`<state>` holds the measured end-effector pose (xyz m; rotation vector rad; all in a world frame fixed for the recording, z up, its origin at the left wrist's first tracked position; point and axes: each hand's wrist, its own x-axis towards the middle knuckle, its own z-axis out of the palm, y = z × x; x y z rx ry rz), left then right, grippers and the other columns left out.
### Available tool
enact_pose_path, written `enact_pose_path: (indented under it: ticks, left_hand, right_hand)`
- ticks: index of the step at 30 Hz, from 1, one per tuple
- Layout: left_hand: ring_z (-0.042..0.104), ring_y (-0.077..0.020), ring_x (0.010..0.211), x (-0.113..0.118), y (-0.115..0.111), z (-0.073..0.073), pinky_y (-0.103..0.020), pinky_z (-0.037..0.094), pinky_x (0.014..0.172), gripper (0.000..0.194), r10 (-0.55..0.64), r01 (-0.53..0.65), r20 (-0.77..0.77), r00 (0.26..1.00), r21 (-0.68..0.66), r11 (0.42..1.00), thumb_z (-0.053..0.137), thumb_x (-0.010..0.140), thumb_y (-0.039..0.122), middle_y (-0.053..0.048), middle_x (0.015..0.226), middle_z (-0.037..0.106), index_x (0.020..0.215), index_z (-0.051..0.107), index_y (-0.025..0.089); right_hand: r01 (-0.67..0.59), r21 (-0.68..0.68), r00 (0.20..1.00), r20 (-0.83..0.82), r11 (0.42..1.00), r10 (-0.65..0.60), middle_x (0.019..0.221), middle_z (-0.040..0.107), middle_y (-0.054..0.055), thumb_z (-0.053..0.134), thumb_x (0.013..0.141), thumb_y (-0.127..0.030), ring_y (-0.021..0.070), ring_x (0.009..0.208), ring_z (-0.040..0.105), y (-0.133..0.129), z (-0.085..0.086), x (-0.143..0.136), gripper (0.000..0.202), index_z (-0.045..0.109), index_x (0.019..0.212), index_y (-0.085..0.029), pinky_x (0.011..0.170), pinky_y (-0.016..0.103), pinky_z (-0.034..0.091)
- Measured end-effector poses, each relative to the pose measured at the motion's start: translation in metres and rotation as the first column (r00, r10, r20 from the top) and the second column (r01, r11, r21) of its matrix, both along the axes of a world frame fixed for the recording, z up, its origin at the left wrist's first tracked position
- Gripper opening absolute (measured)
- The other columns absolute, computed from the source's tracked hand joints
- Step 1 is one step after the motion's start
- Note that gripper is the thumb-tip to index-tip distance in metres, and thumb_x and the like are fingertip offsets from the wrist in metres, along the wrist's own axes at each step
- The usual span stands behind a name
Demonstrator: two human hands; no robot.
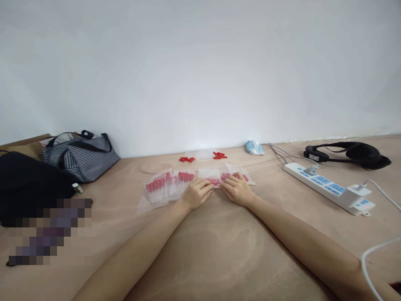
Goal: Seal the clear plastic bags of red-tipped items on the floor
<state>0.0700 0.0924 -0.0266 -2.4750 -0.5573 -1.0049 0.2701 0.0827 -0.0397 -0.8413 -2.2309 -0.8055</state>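
Apparently, in the head view, a clear bag (209,172) is being steadied against the counter (200,267), toward the middle of its far edge, by two hands set close together. By the left hand (196,193) its near left corner is touched with bent fingers; by the right hand (235,188) the near right corner is met, with curled fingers also laid over a second clear bag (250,180). Whether the plastic is pinched or only pressed cannot be told. Such a hold, one hand at each corner, would presumably stop the thin film from sliding.

In the bag between the hands, red pieces are gathered along the near side; in the one under the right hand, more red is seen, partly hidden by fingers. To the left, overlapping clear packets (160,194) are fanned out, perhaps so that each can be reached, and in them red-tipped white sticks are lined up with the red ends toward the far edge.

Close to that far edge, by the wall (200,75), a row of white sticks (203,156) is laid out between two loose clusters of red pieces (187,159), probably to separate the parts.
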Motion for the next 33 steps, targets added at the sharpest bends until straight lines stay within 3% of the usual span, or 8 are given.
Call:
enact_pose_path:
  ticks: [5,21,33]
  left_hand:
    - [0.055,-0.0125,0.071,0.016,0.007,-0.004,-0.027,0.044,0.066,0.015,0.014,-0.014,-0.006,1.0,0.028,1.0,0.046,0.08,0.018,-0.003,0.075,0.061,0.076,0.06,0.017]
    - [0.053,-0.0143,0.071,0.02,0.003,0.003,-0.029,0.042,0.067,0.017,0.019,-0.003,-0.137,0.99,0.117,0.993,0.042,0.081,0.015,-0.003,0.073,0.061,0.074,0.058,0.014]
    - [0.052,-0.0136,0.069,-0.014,-0.001,0.007,-0.03,0.04,0.072,0.015,0.096,-0.067,-0.163,0.982,0.173,0.983,0.042,0.081,0.015,-0.003,0.071,0.059,0.076,0.056,0.015]
  right_hand:
    - [-0.006,-0.017,1.0,-0.015,1.0,0.005,0.066,0.055,0.002,0.039,0.084,-0.02,0.0135,0.07,0.044,0.001,0.0,-0.001,0.02,0.058,0.077,-0.016,0.068,0.029,0.024]
    - [-0.013,-0.015,0.999,0.032,1.0,0.013,0.069,0.055,0.003,0.038,0.081,-0.015,0.0144,0.073,0.043,-0.002,0.004,-0.003,0.02,0.057,0.075,-0.016,0.069,0.031,0.023]
    - [0.033,-0.047,0.999,0.0,0.998,-0.033,0.067,0.055,0.002,0.04,0.079,-0.016,0.0134,0.073,0.043,0.001,0.0,0.008,0.017,0.056,0.074,-0.018,0.076,0.033,0.02]
